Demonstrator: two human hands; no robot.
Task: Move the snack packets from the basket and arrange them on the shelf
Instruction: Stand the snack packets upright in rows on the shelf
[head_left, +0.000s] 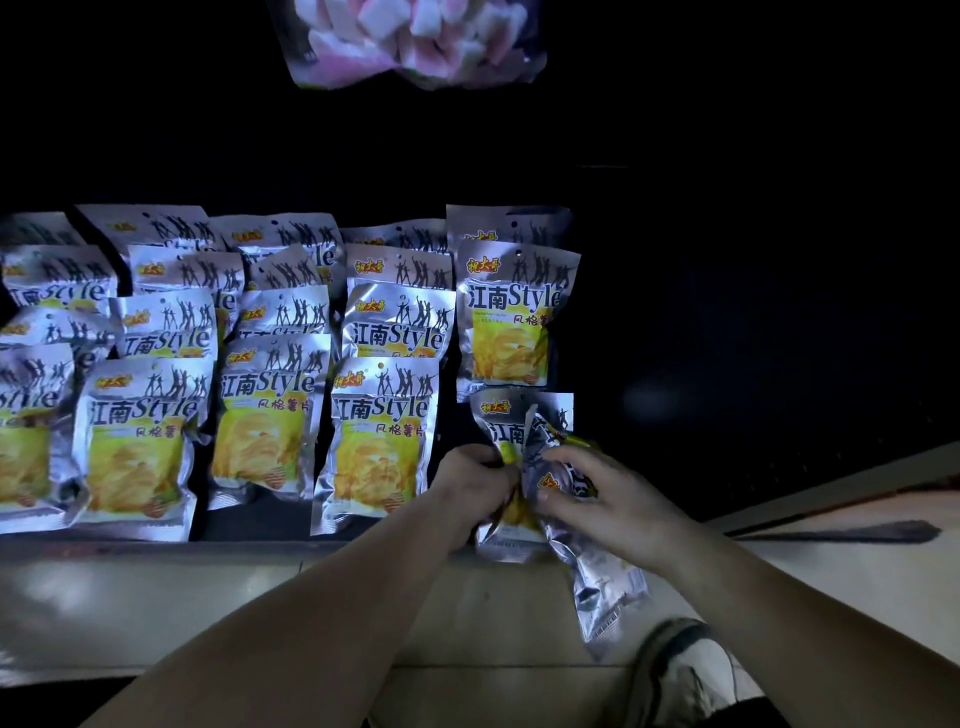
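- Dark flat shelf (727, 338) carries silver foil snack packets with yellow panels (384, 447), overlapped in rows from its left edge, faces forward, likely for display
- Left hand (475, 491) curls round one upright packet (500, 415) at the front edge, seemingly extending the last row
- Right hand (610, 501) pinches a crumpled second packet (602, 587) hanging past that edge
- Basket not in view

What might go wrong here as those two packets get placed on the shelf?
1. The right hand grips the right packet, which hangs out past the front of the shelf; it might slip to the floor.
2. The left hand squeezes the left packet so it crumples, and the crisps inside may break.
3. Setting it down could nudge the rear packet standing just behind and tip it.
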